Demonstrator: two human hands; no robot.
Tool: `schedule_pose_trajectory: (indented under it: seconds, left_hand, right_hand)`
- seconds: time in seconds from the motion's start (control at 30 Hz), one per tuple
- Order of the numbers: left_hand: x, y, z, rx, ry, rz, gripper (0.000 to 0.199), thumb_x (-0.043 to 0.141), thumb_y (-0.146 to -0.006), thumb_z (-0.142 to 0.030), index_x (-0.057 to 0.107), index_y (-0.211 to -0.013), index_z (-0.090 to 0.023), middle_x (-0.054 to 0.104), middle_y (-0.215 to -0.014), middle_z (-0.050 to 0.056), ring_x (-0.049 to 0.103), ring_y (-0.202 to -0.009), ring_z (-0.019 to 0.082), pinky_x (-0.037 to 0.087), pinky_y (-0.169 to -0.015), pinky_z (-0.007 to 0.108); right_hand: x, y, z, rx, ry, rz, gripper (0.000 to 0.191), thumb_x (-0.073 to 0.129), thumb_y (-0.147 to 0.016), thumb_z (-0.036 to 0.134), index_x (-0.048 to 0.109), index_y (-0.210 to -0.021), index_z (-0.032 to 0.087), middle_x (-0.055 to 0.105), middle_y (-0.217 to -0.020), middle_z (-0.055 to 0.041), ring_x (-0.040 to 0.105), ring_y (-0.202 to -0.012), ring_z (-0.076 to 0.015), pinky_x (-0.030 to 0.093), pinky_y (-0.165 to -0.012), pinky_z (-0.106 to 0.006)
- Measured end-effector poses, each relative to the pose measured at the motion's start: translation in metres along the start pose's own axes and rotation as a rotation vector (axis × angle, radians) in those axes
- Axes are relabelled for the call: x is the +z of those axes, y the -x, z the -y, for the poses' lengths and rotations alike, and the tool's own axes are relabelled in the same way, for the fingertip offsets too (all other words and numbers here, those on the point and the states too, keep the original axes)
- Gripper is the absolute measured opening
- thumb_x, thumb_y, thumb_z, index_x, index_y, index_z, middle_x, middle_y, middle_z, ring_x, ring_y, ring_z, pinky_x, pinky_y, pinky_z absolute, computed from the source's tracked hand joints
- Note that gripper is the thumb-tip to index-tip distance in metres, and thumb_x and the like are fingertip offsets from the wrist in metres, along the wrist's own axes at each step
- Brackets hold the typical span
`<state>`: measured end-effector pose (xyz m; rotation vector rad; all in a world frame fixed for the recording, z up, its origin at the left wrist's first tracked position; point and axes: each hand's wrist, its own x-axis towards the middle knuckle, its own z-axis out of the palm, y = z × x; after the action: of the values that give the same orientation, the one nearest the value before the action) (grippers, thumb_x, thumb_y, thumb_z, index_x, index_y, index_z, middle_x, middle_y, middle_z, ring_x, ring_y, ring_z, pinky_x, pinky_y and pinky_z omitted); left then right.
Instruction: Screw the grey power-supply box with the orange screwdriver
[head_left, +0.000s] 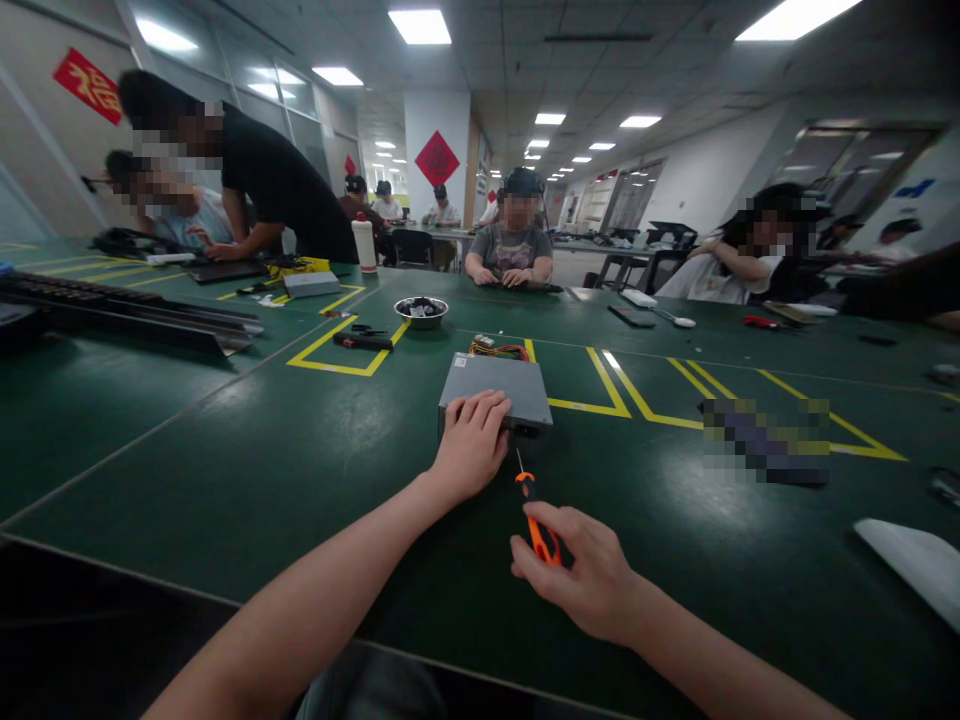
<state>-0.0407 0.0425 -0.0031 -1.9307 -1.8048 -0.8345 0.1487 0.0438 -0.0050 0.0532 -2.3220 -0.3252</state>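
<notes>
A grey metal computer power supply (499,385) lies on the green table in front of me, its bundle of coloured wires (499,350) coming out at the far side. My left hand (474,440) rests over its near left edge, fingers on the top face and the palm against the near side. In my right hand (581,565) is a screwdriver (534,510) with an orange and black handle. Its thin tip points up and away, just short of the near side of the power supply. Part of that side is hidden by my left hand.
Beyond the power supply stands a metal bowl (421,312) of small dark parts, with a black tool (364,341) to its left. Long metal rails (150,310) lie far left. Yellow tape (592,408) marks the table (360,450). A white object (915,565) sits at right. People work across the table.
</notes>
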Motion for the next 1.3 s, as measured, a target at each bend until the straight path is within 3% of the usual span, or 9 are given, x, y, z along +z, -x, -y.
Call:
schedule_pose_trajectory:
  seconds: [0.17, 0.3, 0.4, 0.53, 0.77, 0.93, 1.07, 1.17, 1.3]
  left_hand:
    - [-0.002, 0.000, 0.000, 0.001, 0.003, 0.016, 0.034, 0.044, -0.084, -0.021, 0.045, -0.118, -0.017, 0.049, -0.127, 0.008, 0.039, -0.120, 0.021, 0.026, -0.099, 0.040]
    - [-0.001, 0.000, 0.000, 0.004, 0.005, 0.014, 0.034, 0.044, -0.084, -0.021, 0.045, -0.118, -0.017, 0.049, -0.127, 0.007, 0.039, -0.120, 0.021, 0.025, -0.100, 0.040]
    - [-0.001, 0.000, 0.000, 0.004, 0.005, 0.009, 0.035, 0.045, -0.083, -0.020, 0.045, -0.117, -0.018, 0.049, -0.127, 0.007, 0.039, -0.120, 0.021, 0.025, -0.100, 0.040]
    - [0.000, 0.001, -0.001, -0.001, 0.006, 0.004, 0.035, 0.046, -0.082, -0.020, 0.045, -0.117, -0.018, 0.050, -0.127, 0.007, 0.039, -0.119, 0.021, 0.026, -0.100, 0.040]
    - [0.000, 0.000, 0.000, 0.007, 0.002, 0.002, 0.034, 0.045, -0.082, -0.019, 0.046, -0.117, -0.018, 0.050, -0.126, 0.008, 0.039, -0.120, 0.021, 0.026, -0.100, 0.040]
    - [0.001, 0.000, 0.000, 0.001, 0.003, -0.011, 0.034, 0.045, -0.082, -0.019, 0.046, -0.116, -0.019, 0.050, -0.126, 0.008, 0.040, -0.119, 0.021, 0.027, -0.099, 0.041]
    - [0.003, 0.000, 0.001, -0.008, 0.003, -0.014, 0.032, 0.044, -0.084, -0.020, 0.047, -0.116, -0.019, 0.051, -0.125, 0.007, 0.040, -0.119, 0.021, 0.027, -0.099, 0.040]
    - [0.004, 0.000, 0.001, -0.009, -0.006, -0.014, 0.031, 0.043, -0.085, -0.021, 0.046, -0.116, -0.019, 0.051, -0.125, 0.006, 0.040, -0.119, 0.020, 0.026, -0.099, 0.040]
    - [0.006, -0.001, 0.001, -0.008, -0.018, -0.016, 0.029, 0.043, -0.086, -0.022, 0.046, -0.115, -0.020, 0.051, -0.125, 0.006, 0.041, -0.118, 0.020, 0.027, -0.098, 0.039]
  right_hand:
    - [-0.002, 0.000, 0.002, 0.014, -0.034, 0.105, 0.018, 0.051, -0.078, 0.015, 0.058, -0.093, 0.020, 0.056, -0.106, -0.0134, 0.057, -0.078, -0.0143, 0.049, -0.062, -0.025]
    - [0.000, 0.003, -0.002, 0.024, 0.002, 0.050, 0.026, 0.050, -0.078, 0.013, 0.057, -0.103, 0.019, 0.056, -0.105, -0.0132, 0.058, -0.090, -0.0165, 0.050, -0.064, -0.023]
    - [0.001, 0.004, -0.007, 0.034, 0.094, -0.024, 0.030, 0.060, -0.075, 0.015, 0.057, -0.104, 0.022, 0.059, -0.094, -0.0076, 0.057, -0.074, -0.0118, 0.049, -0.061, -0.022]
    - [-0.001, 0.001, -0.009, 0.030, 0.130, -0.051, 0.015, 0.065, -0.073, 0.025, 0.060, -0.087, 0.020, 0.058, -0.080, -0.0048, 0.052, -0.063, -0.0105, 0.046, -0.057, -0.023]
    - [0.002, -0.004, -0.002, 0.106, 0.011, 0.116, 0.021, 0.055, -0.075, 0.032, 0.057, -0.085, 0.014, 0.057, -0.098, -0.0152, 0.055, -0.076, -0.0178, 0.050, -0.061, -0.029]
    - [0.006, -0.002, 0.000, 0.037, 0.016, 0.190, 0.027, 0.053, -0.074, 0.027, 0.058, -0.097, 0.015, 0.061, -0.103, -0.0137, 0.057, -0.080, -0.0199, 0.050, -0.064, -0.031]
    - [0.009, -0.003, -0.003, 0.012, 0.066, 0.142, 0.018, 0.054, -0.076, 0.024, 0.061, -0.091, 0.017, 0.064, -0.092, -0.0112, 0.058, -0.068, -0.0158, 0.049, -0.057, -0.027]
    - [0.009, -0.005, -0.004, 0.086, 0.018, 0.081, 0.009, 0.055, -0.077, 0.023, 0.059, -0.078, 0.014, 0.063, -0.084, -0.0108, 0.059, -0.066, -0.0137, 0.049, -0.054, -0.023]
    - [0.009, -0.001, -0.006, 0.176, -0.060, 0.036, 0.010, 0.056, -0.076, 0.020, 0.054, -0.082, 0.012, 0.059, -0.083, -0.0101, 0.060, -0.072, -0.0133, 0.050, -0.053, -0.020]
